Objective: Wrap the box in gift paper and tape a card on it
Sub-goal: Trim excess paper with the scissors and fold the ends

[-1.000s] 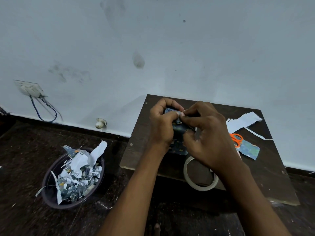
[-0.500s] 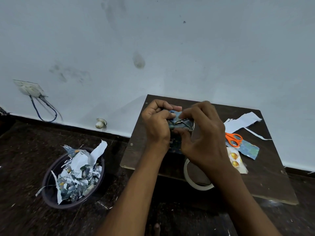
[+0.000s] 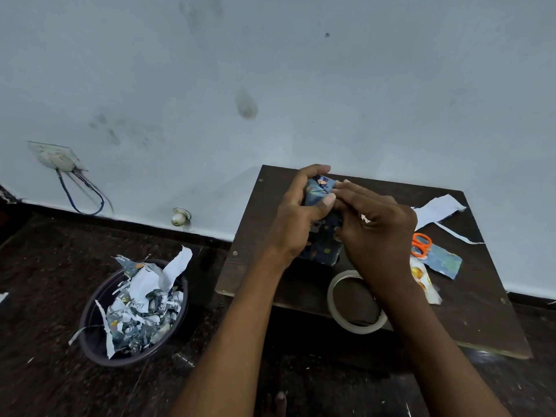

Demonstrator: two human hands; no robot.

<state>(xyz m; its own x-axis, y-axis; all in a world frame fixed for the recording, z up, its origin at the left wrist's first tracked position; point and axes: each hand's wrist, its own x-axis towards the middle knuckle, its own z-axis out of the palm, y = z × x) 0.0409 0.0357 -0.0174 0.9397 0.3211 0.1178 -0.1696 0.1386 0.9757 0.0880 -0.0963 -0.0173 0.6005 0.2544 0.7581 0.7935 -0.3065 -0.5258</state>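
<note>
A bin (image 3: pixel 99 311) of paper scraps stands on the floor at left; above the table (image 3: pixel 258 224) the left hand (image 3: pixel 296 218) clasps the paper-wrapped box (image 3: pixel 322 245); the right hand's (image 3: pixel 379 233) fingers (image 3: pixel 346 192) pinch its top fold; tape roll (image 3: pixel 355 326) nearer; scissors (image 3: pixel 420 243) at right.

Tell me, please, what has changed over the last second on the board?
The left hand and right hand lifted the wrapped box slightly and shifted toward the wall, keeping their grip and working its top fold. The tape roll, scissors and scrap bowl stayed put.
</note>
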